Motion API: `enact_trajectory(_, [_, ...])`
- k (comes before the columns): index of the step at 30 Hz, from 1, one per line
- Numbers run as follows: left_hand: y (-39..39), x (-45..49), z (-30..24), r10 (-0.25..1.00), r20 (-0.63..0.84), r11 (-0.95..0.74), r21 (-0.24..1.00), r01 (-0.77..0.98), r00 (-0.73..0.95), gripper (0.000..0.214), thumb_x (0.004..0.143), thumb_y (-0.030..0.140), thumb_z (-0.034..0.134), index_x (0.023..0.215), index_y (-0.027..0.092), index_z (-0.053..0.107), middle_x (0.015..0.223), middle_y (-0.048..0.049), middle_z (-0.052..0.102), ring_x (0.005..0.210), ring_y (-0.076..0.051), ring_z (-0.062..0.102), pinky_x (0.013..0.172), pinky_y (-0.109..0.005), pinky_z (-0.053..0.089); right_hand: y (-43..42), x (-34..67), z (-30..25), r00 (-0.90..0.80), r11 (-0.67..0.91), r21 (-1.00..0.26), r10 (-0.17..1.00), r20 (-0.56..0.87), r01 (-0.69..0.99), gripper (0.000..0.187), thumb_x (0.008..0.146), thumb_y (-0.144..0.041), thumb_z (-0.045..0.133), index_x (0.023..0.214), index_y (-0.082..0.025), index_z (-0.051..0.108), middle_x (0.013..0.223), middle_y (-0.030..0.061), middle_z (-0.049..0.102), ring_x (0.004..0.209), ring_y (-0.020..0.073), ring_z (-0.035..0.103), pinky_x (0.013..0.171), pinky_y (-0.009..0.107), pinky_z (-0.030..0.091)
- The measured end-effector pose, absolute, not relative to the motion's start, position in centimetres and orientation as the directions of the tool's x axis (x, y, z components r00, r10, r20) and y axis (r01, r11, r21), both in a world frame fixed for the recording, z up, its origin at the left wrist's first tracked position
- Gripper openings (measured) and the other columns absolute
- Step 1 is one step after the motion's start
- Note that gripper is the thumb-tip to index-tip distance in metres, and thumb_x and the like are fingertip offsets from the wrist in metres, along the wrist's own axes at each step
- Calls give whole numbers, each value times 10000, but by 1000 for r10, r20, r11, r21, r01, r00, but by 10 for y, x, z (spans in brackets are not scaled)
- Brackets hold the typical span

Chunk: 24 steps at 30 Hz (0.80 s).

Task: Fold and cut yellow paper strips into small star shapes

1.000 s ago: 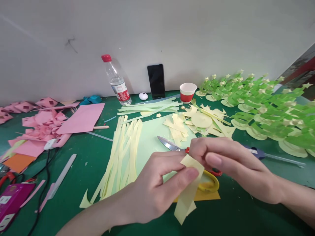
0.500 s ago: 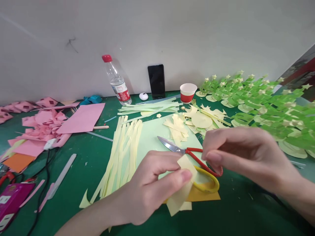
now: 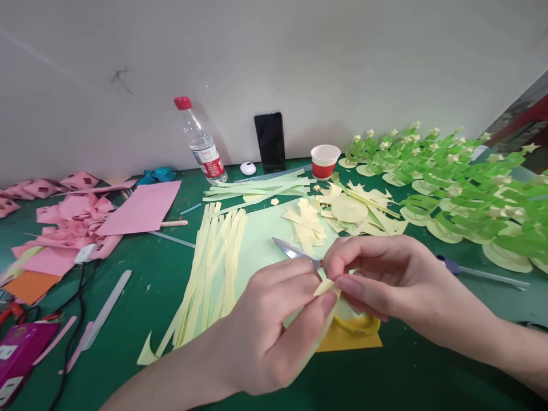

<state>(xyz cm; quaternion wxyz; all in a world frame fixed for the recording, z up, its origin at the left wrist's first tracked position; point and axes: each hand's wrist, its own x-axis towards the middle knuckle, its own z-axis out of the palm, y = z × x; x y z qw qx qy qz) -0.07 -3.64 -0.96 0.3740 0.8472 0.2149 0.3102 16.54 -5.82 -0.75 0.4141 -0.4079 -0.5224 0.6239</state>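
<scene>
Between thumb and fingers, my left hand (image 3: 278,319) pinches a pale yellow paper strip (image 3: 327,286). The fingertips of my right hand (image 3: 381,279) are closed on the same strip's end, close against my left thumb. Behind and below both hands lie scissors (image 3: 295,249); their blade points left, and my right hand hides most of the handles. A yellow ring-shaped piece (image 3: 358,325) shows under my hands, on an orange-yellow sheet (image 3: 351,341). Underneath is a pale green sheet (image 3: 261,240) bearing small cut strips (image 3: 306,225).
Long paper strips (image 3: 214,257) lie left of my hands. Farther back stand a water bottle (image 3: 203,145), phone (image 3: 270,142) and paper cup (image 3: 325,161). Green paper spirals with stars (image 3: 462,177) fill the right; a glue gun (image 3: 483,273) lies before them. Pink paper (image 3: 141,211) covers the left.
My right hand has moved left and closed on the paper strip in my left hand. The strip's lower part is now hidden, and the glue gun has come into view.
</scene>
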Motion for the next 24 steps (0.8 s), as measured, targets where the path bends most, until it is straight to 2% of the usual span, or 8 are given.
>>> enact_trajectory(4, [-36,-1,-15,567,421,-688,715,125,708,193,853,65,402,716,142,514,635,-1,453,569,-104,441,489,-210,361,-59,165,-6,-284,-55,-994,959,-25,-98,68,729,-146,590,663,-148,577,538,-46,450,421,39,352,358,148,295])
enact_trajectory(8, [-35,0,-17,552,470,-714,692,100,688,206,850,36,408,703,147,500,637,6,450,581,-99,439,502,-205,364,-61,164,-5,-284,-149,-981,953,-108,-127,33,697,-133,617,680,-148,593,566,-45,494,403,26,375,348,129,340])
enact_trajectory(13, [-36,-1,-17,567,449,-707,695,128,691,235,869,60,387,700,146,526,625,1,456,582,-109,448,510,-219,371,-59,164,-5,-271,-154,-969,958,-97,-194,45,712,-115,617,691,-152,631,586,-41,533,444,38,483,412,129,455])
enact_trajectory(17, [-35,-2,-19,579,472,-723,674,151,665,239,876,83,384,697,135,533,621,-2,457,570,-108,450,508,-229,370,-58,165,-4,-264,-188,-975,953,-151,-122,47,675,-146,655,643,-139,621,530,-36,513,408,42,449,383,148,431])
enact_trajectory(24, [-34,-1,-20,593,458,-710,686,162,662,248,866,68,384,667,148,509,611,10,422,561,-105,425,507,-231,356,-55,167,-2,-239,-152,-988,959,-154,26,36,668,-173,571,662,-150,598,530,-29,502,384,59,453,362,175,376])
